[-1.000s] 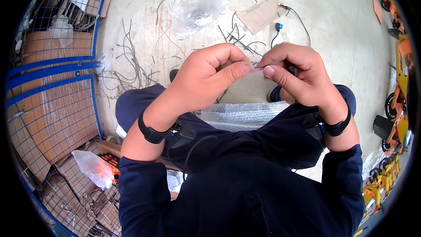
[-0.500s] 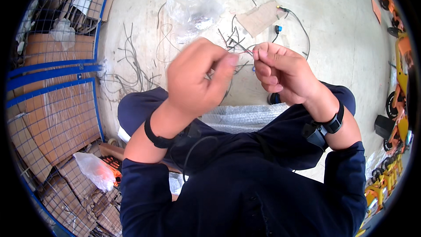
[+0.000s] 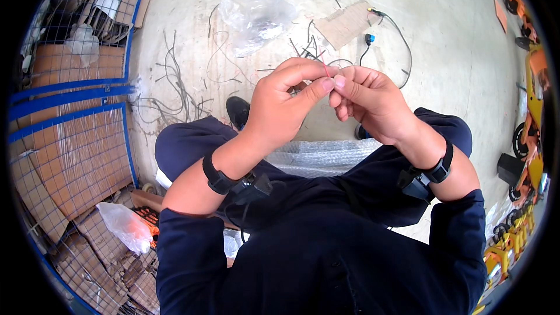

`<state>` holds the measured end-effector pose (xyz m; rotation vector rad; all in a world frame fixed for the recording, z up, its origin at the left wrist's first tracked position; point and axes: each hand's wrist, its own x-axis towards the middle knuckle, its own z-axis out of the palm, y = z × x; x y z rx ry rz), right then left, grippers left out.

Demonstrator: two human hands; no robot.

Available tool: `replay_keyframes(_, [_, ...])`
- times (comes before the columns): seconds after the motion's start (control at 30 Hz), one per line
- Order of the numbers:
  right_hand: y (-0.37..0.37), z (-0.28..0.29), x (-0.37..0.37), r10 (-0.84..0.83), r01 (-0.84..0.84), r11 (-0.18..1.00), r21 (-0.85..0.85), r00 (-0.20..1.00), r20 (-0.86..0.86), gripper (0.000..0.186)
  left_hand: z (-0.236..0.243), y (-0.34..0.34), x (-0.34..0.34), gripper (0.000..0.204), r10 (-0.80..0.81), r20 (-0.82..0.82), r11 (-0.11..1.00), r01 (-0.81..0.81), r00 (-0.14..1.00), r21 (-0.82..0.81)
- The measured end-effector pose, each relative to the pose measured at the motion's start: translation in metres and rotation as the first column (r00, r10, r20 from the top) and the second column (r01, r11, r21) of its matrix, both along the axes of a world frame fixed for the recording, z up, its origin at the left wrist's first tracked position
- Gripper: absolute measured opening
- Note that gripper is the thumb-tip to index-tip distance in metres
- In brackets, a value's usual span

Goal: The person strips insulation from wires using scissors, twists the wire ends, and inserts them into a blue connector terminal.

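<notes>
My left hand [image 3: 286, 98] and my right hand [image 3: 373, 98] meet thumb to thumb above the floor. A thin red wire [image 3: 324, 64] sticks up from between the pinched fingertips. My left thumb and forefinger are closed on it. The right thumb and forefinger are pinched together at the same spot, with the other fingers curled beneath. The wire's lower end is hidden by the fingers. Cut pieces of dark cable [image 3: 313, 39] lie on the floor just beyond the hands.
A clear plastic bag [image 3: 256, 20], a cardboard piece [image 3: 344, 26] and a blue-ended connector [image 3: 369, 39] lie ahead. Bubble wrap [image 3: 324, 157] lies between my legs. Loose grey cables [image 3: 178, 79] are at left, beside a blue mesh cage [image 3: 76, 93]. Orange and yellow wheeled frames [image 3: 534, 93] line the right.
My left hand has moved right and its fingertips have come together with those of my right hand. The red wire now stands up between them. A dark shoe has come into view.
</notes>
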<state>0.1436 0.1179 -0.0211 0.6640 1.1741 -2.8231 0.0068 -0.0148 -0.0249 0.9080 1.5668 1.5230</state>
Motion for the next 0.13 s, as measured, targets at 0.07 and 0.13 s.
replay_keyframes(0.07, [-0.0024, -0.0017, 0.0003, -0.012, 0.011, 0.999, 0.047, 1.0, 0.018, 0.018, -0.0069, -0.001, 0.0, 0.017, 0.003, -0.013, 1.0, -0.003, 1.0, 0.028])
replay_keyframes(0.13, [-0.0044, -0.0035, 0.0032, -0.026, 0.024, 0.997, 0.068, 0.999, 0.04, 0.018, -0.01, -0.0004, 0.0016, 0.018, 0.036, 0.05, 0.998, -0.039, 0.998, 0.055])
